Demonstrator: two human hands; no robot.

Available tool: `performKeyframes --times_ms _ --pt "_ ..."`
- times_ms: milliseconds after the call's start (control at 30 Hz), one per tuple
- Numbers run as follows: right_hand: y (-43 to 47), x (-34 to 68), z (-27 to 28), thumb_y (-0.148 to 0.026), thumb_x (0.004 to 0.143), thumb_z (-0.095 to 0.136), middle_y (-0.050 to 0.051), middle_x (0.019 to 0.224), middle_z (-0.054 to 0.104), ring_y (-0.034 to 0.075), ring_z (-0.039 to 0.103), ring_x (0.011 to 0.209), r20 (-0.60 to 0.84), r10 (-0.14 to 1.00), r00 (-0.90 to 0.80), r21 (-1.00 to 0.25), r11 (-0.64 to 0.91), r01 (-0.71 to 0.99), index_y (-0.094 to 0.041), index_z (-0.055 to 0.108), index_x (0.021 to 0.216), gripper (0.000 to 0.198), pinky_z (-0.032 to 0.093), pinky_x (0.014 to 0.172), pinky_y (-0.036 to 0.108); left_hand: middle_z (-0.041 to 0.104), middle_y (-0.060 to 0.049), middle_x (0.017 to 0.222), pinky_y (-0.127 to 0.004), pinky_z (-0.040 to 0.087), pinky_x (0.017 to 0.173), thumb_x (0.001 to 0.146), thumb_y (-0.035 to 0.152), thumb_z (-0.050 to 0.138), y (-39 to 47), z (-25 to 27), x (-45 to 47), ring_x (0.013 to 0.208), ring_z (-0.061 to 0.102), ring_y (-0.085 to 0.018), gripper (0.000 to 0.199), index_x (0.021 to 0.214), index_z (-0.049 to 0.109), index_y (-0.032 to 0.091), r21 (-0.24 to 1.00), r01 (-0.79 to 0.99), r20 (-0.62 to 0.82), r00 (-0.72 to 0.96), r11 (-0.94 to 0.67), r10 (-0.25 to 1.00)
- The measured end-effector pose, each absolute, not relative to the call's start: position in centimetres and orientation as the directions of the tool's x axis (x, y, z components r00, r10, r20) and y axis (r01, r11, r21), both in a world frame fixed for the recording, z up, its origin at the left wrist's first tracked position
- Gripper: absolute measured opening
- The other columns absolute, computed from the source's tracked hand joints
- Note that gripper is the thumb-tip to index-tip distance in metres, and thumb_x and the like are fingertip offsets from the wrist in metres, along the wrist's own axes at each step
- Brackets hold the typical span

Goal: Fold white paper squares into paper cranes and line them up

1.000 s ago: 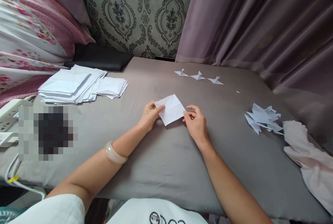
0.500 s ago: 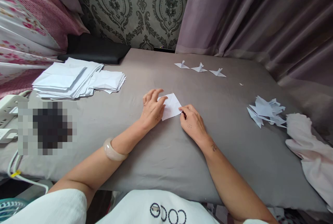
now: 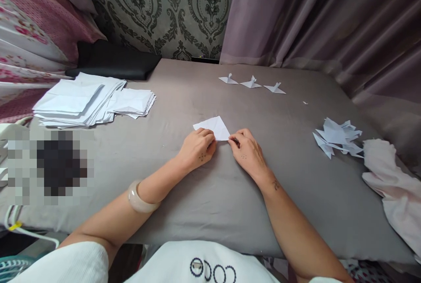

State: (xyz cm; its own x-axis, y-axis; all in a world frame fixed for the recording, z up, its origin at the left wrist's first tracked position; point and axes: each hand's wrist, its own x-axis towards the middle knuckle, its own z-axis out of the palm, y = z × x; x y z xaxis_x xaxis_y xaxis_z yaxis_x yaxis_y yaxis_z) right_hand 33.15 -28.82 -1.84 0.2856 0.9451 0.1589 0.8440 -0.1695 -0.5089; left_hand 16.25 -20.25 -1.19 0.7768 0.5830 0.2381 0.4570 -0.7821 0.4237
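Note:
A folded sheet of white paper [image 3: 219,128] lies on the grey cloth-covered table [image 3: 204,204] in front of me, its near edge running between my two hands. My left hand [image 3: 199,147], fingers curled together, grips or presses the paper's near left side and hides part of it. At the sheet's right corner, the thumb and fingertips of my right hand [image 3: 246,151] pinch the paper. A pale bangle [image 3: 140,197] circles my left forearm.
Three folded paper birds [image 3: 251,82] stand in a row at the back. More folded paper pieces [image 3: 338,134] are heaped right, beside pink cloth [image 3: 383,173]. Stacks of white paper [image 3: 74,98] and smaller sheets [image 3: 131,102] lie left, before a black folded item [image 3: 115,61].
My left hand has gone from spread fingers over the paper to curled fingers on its near edge. The paper has changed shape, its near edge now straight. My right hand stays at the corner.

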Motion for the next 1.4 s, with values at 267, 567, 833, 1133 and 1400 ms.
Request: performKeyframes --times_ms 267,567,833,1133,1400 --pt "-28.4 33.3 -1.7 -0.030 0.086 0.053 0.005 0.095 0.060 0.013 0.055 0.064 0.139 0.926 0.351 -0.573 -0.213 0.791 -0.022 0.068 0.084 0.018 0.043 0.063 0.029 0.064 -0.009 0.093 -0.034 0.045 0.073 0.089 0.031 0.049 -19.9 -2.0 16.4 0.089 0.056 -0.023 0.024 0.077 0.064 0.018 0.530 0.561 0.214 0.637 -0.636 0.740" --pt "-27.9 32.8 -2.4 -0.033 0.086 0.055 0.004 0.095 0.059 0.015 0.057 0.070 0.173 0.898 0.405 -0.493 -0.276 0.825 -0.022 0.064 0.082 0.014 0.038 0.059 0.028 0.062 -0.011 0.095 -0.039 0.045 0.077 0.084 0.035 0.056 -19.2 -2.1 17.3 0.092 0.055 -0.028 0.021 0.079 0.064 0.016 0.593 0.619 0.114 0.568 -0.515 0.815" --pt "-28.1 32.8 -2.3 -0.031 0.087 0.053 0.005 0.095 0.058 0.015 0.056 0.068 0.171 0.910 0.379 -0.488 -0.256 0.835 -0.021 0.059 0.083 0.012 0.038 0.061 0.028 0.060 -0.011 0.094 -0.039 0.045 0.075 0.082 0.034 0.058 -19.1 -2.2 17.5 0.091 0.055 -0.027 0.019 0.081 0.064 0.017 0.596 0.632 0.096 0.556 -0.495 0.826" --pt "-28.2 33.7 -1.9 -0.016 0.081 0.050 0.004 0.087 0.061 0.014 0.054 0.065 0.137 0.896 0.422 -0.602 -0.263 0.754 -0.019 0.059 0.084 0.010 0.043 0.069 0.030 0.059 -0.009 0.094 -0.038 0.046 0.078 0.083 0.035 0.058 -18.8 -2.4 17.4 0.092 0.055 -0.026 0.020 0.084 0.063 0.017 0.572 0.634 0.085 0.585 -0.520 0.807" --pt "-28.3 31.9 -1.8 -0.004 0.086 0.039 0.007 0.100 0.065 0.020 0.057 0.096 0.337 0.925 0.177 -0.555 0.043 0.830 -0.019 0.063 0.098 0.030 0.045 0.087 0.032 0.059 -0.009 0.093 -0.038 0.046 0.079 0.084 0.034 0.059 -19.0 -2.5 17.5 0.092 0.055 -0.025 0.018 0.084 0.061 0.017 0.528 0.635 0.112 0.606 -0.564 0.787"
